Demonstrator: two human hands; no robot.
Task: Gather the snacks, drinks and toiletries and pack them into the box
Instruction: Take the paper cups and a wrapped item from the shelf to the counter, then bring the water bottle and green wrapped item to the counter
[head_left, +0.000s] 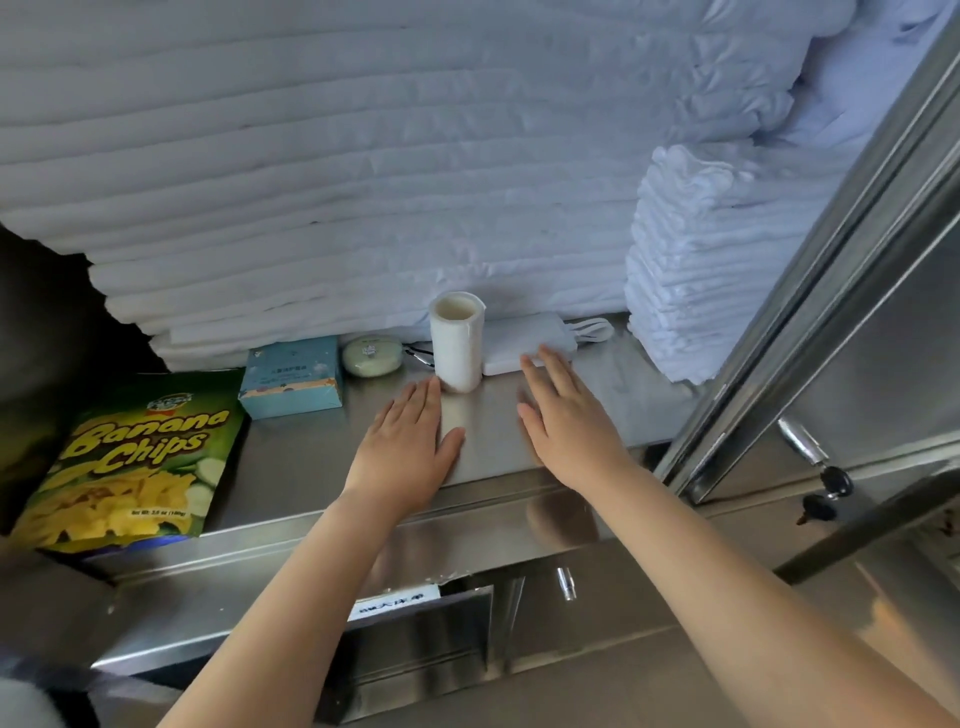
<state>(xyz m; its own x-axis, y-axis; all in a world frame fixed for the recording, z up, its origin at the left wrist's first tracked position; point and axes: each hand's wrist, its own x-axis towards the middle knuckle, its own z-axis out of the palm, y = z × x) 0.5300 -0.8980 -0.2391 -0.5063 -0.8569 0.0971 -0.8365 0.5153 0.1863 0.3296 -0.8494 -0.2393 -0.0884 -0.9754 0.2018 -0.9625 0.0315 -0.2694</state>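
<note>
A white roll in clear wrap (456, 340) stands upright on the steel shelf (306, 457). Left of it lie a pale green oval soap (372, 355) and a light blue box (293, 376). A green banana chips bag (130, 462) lies at the shelf's left end. Behind the roll to the right lies a flat white power bank (524, 340) with a cable. My left hand (408, 447) is flat with straight fingers, its fingertips just short of the roll's base. My right hand (566, 415) is stretched out, fingertips over the power bank's front edge. Both hands hold nothing.
Stacks of folded white linen (337, 182) fill the back of the shelf, and a smaller pile of white towels (691, 270) stands at the right. An open steel cabinet door (852, 291) with handle and keys is at the right. A drawer with a label sits below.
</note>
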